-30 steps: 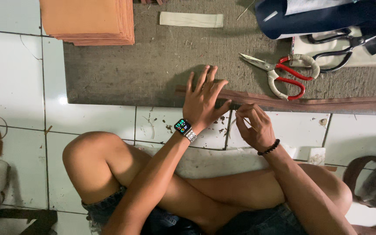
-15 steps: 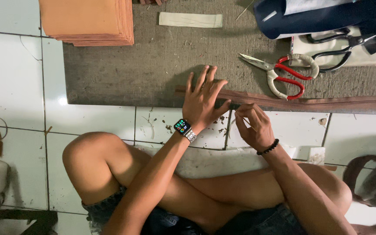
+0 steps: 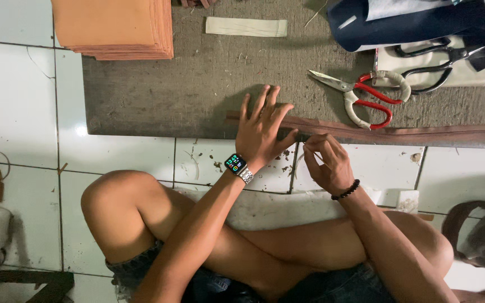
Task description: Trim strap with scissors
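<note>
A long brown leather strip (image 3: pixel 422 133) lies along the near edge of a grey mat (image 3: pixel 197 84). My left hand (image 3: pixel 262 128), with a watch on its wrist, is spread flat and presses down on the strip's left end. Beside it, my right hand (image 3: pixel 324 160), wearing a bead bracelet, pinches the strip's edge between fingertips. Whether it also holds a small tool is hidden. I sit cross-legged on the white tiled floor (image 3: pixel 18 112).
Red-handled scissors (image 3: pixel 366 95) and black shears (image 3: pixel 433 62) lie on the mat at the right. A stack of tan leather sheets (image 3: pixel 116 28) sits at the back left, a pale strip (image 3: pixel 246 26) behind it. Dark blue fabric (image 3: pixel 399 22) is at the top right.
</note>
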